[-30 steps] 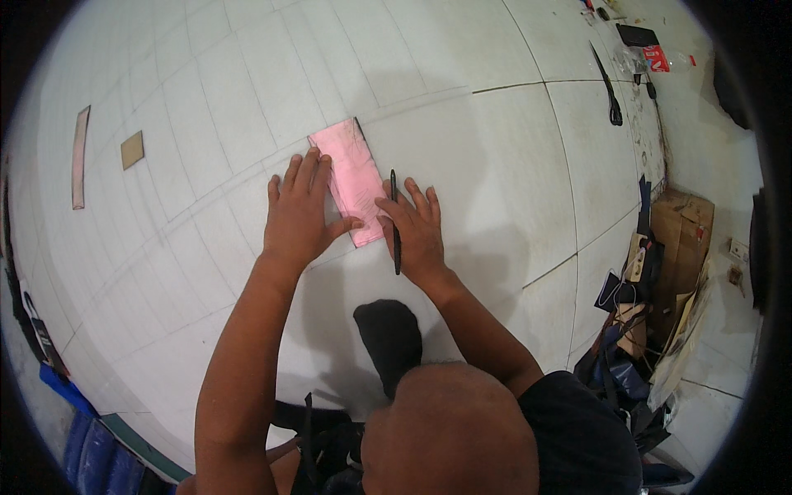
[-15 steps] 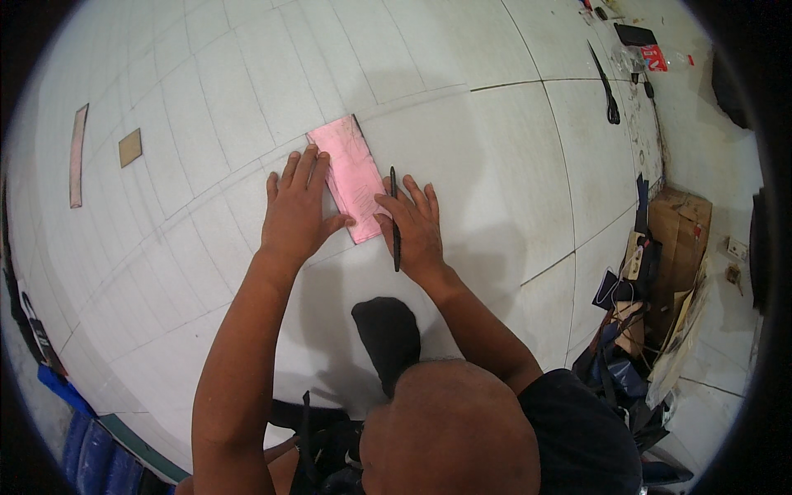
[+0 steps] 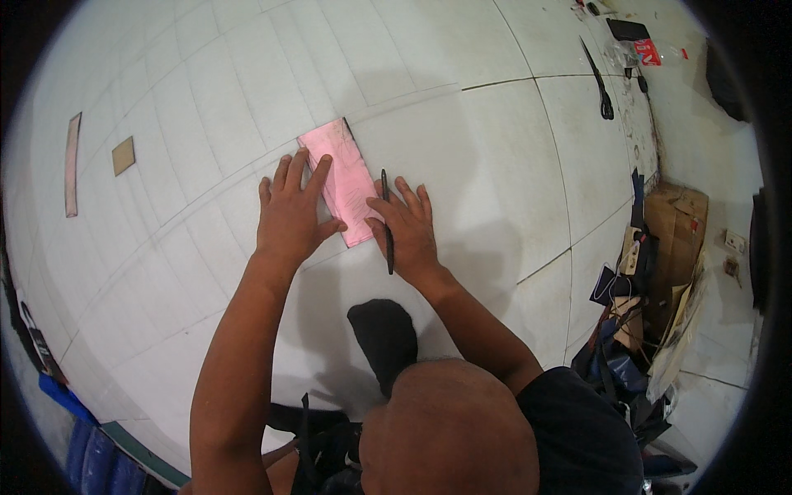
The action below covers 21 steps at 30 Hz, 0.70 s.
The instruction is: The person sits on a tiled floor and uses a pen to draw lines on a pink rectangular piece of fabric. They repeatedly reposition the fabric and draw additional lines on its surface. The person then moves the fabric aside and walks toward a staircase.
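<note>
A pink rectangular piece [image 3: 351, 181], with a dark line along its upper right edge and faint pencil-like strokes, lies slanted on a large white sheet [image 3: 206, 247] ruled with thin lines. My left hand [image 3: 289, 210] is open, its fingers spread over the left side of the piece and its thumb near the bottom corner. At the lower right edge rests my right hand [image 3: 411, 231], thumb and forefinger touching the piece. A slim black pen [image 3: 385, 223] is held between its fingers, pointing away from me.
A narrow pinkish strip [image 3: 73, 165] and a small tan square [image 3: 124, 156] lie at the left. Black scissors [image 3: 600, 87] are at the far right. Beyond the tiles stand a cardboard box [image 3: 676, 223] and bags. My dark-socked foot [image 3: 384, 338] is near the hands.
The whole view has shifted slightly, moving the floor items a little leftward in the picture. Both hands keep almost the same place on the pink piece, and the pen stays in my right hand.
</note>
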Tool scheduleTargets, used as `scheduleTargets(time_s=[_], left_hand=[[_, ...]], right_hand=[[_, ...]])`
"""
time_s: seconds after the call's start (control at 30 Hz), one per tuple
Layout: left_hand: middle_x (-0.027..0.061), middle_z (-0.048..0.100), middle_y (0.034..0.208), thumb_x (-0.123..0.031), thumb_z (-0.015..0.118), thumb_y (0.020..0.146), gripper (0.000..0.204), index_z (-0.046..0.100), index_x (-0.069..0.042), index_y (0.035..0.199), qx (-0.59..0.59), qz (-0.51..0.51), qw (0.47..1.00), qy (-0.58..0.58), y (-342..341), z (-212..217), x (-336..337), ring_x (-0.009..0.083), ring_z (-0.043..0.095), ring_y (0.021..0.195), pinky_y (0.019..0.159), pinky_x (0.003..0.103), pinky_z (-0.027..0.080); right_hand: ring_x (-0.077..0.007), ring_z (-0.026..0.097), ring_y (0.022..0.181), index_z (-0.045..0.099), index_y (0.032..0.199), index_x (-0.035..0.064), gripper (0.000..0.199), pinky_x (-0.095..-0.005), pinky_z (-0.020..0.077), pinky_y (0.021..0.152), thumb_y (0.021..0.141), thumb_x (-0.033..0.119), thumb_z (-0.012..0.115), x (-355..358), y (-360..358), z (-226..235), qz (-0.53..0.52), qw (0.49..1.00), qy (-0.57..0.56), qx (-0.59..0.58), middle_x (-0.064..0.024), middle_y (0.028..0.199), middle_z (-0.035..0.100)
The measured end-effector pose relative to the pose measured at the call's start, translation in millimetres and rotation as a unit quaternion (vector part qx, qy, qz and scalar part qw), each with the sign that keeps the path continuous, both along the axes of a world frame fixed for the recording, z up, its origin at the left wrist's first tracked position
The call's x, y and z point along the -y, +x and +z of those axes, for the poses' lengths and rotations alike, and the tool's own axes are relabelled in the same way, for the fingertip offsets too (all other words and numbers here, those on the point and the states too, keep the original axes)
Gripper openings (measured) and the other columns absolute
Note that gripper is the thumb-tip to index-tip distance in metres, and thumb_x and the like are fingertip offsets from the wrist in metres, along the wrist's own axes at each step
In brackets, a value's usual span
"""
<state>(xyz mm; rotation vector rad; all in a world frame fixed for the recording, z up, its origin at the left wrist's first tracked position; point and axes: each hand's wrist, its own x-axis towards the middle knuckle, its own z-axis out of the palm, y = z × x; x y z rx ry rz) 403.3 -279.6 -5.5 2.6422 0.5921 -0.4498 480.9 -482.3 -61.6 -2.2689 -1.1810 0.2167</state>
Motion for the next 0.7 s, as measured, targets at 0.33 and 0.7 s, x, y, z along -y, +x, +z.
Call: scheduleTargets(time_s=[0.33,0.7], left_hand=[[0.0168,0.029,0.164,-0.040,0.093,0.069,0.110,0.035,-0.022,0.159,-0.001,0.000,1.000,0.001,1,-2,-1,0.0402,0.027,0.152,0.121,0.060,0.027],[0.0172,0.031,0.163,-0.038,0.094,0.068,0.112,0.034,-0.021,0.160,-0.014,0.010,1.000,-0.004,4,0,1,0.0407,0.026,0.153,0.120,0.062,0.028]], right_hand=[[-0.0388,0.043,0.142,0.062,0.128,0.0141,0.033,-0.0648,0.0237,0.119,0.097,0.022,0.067,0,-1,-1,-0.002,1.000,-0.002,0.012,-0.0131,0.138,0.060],[-0.0367,0.054,0.126,0.057,0.132,0.0047,0.034,-0.0535,0.0342,0.113,0.100,0.016,0.058,14,2,27,-0.048,0.991,0.064,-0.107,-0.0170,0.133,0.060]])
